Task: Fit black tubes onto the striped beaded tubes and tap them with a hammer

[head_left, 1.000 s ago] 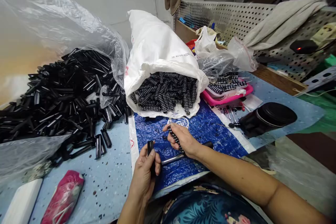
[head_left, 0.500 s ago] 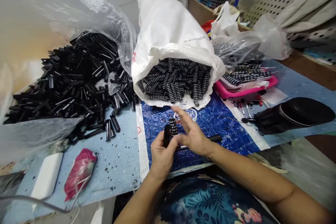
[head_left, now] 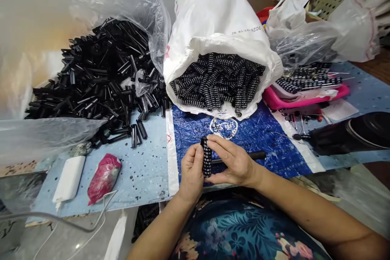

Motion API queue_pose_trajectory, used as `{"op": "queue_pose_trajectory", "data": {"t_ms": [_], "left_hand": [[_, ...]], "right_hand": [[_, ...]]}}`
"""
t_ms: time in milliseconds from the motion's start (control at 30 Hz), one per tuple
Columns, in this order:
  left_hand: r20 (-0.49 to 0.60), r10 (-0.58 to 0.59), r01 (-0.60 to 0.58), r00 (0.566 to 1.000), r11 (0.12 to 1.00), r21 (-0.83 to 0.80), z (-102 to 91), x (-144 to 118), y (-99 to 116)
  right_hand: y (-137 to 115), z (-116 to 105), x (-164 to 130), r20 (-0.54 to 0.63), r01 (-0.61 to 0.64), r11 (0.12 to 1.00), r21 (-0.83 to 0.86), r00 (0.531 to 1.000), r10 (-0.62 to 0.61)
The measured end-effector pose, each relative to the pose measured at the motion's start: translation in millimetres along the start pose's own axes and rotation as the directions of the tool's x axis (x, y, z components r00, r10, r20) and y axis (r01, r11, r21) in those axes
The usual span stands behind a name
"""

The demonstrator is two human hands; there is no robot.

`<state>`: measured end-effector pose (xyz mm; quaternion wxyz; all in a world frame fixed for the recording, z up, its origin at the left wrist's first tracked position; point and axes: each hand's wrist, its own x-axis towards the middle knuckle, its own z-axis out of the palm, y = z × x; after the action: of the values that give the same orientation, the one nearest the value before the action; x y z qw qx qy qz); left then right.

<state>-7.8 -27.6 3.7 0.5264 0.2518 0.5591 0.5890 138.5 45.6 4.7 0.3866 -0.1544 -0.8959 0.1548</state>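
Both hands, the left hand and the right hand, grip one upright black numbered cylinder between them, low above the blue sheet. At 12 o'clock gapes a white sack of like cylinders; at 10 o'clock, loose black tubes on the worktop.

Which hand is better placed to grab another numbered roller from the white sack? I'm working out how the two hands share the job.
Probably the right hand: its fingers lie loosely over the numbered roller, and it sits nearer the white sack. The left hand is wrapped around the roller, holding it upright.
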Motion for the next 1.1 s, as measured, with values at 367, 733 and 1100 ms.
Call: {"op": "queue_pose_trajectory", "data": {"t_ms": [367,733,1100], "left_hand": [[0.177,-0.304,0.317,0.936,0.947,-0.048,-24.7,15,-5],[0.139,0.041,-0.138,0.989,0.555,0.821,-103.4,46,-3],[0.202,-0.159,-0.048,0.966,0.661,0.749,-103.3,69,-1]], "right_hand": [[-3,11,-14,0.16,-0.159,0.982,-0.103,0.972,0.174],[9,-6,-40,0.134,-0.273,0.948,-0.164,0.946,0.296],[-2,14,-2,0.125,-0.07,0.996,-0.054,0.989,0.076]]}}
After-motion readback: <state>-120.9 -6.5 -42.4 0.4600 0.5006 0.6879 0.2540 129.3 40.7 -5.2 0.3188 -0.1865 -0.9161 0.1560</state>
